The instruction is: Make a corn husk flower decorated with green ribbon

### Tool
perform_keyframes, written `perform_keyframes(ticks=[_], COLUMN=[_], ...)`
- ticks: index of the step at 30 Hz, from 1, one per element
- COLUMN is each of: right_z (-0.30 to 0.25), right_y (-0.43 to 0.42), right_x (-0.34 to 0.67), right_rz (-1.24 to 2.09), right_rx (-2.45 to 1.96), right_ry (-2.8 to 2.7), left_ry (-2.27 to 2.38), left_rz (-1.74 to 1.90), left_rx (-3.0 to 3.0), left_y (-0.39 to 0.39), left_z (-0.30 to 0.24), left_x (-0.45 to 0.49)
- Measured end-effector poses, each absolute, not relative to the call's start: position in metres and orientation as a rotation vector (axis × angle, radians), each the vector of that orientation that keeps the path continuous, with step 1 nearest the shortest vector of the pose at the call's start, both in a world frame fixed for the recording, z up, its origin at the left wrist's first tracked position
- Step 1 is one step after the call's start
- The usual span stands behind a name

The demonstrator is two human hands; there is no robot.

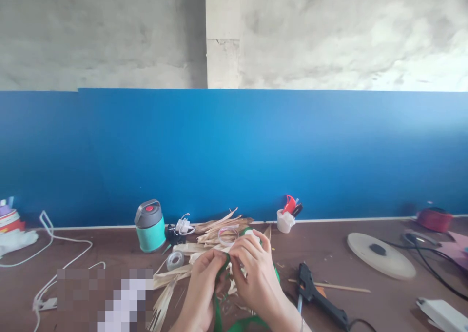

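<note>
Near the table's front, my left hand is closed, thumb and forefinger pinching a green ribbon whose tail hangs below it. Close against it is my right hand, its fingers bent and pressed together at the same ribbon. Exactly what lies under the right fingertips is partly hidden. More of the green strip loops below and behind the right hand. Dried corn husks lie behind and left of my hands, with a roll of clear tape and a clear ring-shaped roll among them.
A black glue gun and a thin wooden stick lie at right, before a round lid. A teal flask and a white cup of tools stand by the blue partition. White cables trail at left.
</note>
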State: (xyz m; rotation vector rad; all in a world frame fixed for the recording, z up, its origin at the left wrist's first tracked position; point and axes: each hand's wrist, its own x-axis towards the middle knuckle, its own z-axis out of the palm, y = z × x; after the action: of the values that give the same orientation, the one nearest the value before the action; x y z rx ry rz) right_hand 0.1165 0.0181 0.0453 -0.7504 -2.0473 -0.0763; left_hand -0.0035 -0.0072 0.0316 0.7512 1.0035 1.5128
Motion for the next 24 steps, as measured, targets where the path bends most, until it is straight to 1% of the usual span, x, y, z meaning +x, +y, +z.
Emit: perform_keyframes(ticks=[7, 15, 19, 24], right_z=[0.043, 0.039, 0.041, 0.044], right_y=[0.019, 0.020, 0.019, 0.016], right_x=[0.116, 0.112, 0.113, 0.113], right_rz=[-0.093, -0.128, -0.119, -0.120], right_rx=[-0.766, -0.809, -0.802, -0.797], right_ry=[-2.030, -1.936, -1.944, -1.940], left_ry=[1.090, 1.016, 0.994, 1.078], left_rz=[1.506, 1.547, 1.524, 1.583], left_rx=[0.679, 0.572, 0.611, 0.650], left_y=[-0.011, -0.009, -0.010, -0.010], left_z=[0.046, 0.029, 0.027, 0.028], left_x=[-0.002, 0.006, 0.007, 0.005])
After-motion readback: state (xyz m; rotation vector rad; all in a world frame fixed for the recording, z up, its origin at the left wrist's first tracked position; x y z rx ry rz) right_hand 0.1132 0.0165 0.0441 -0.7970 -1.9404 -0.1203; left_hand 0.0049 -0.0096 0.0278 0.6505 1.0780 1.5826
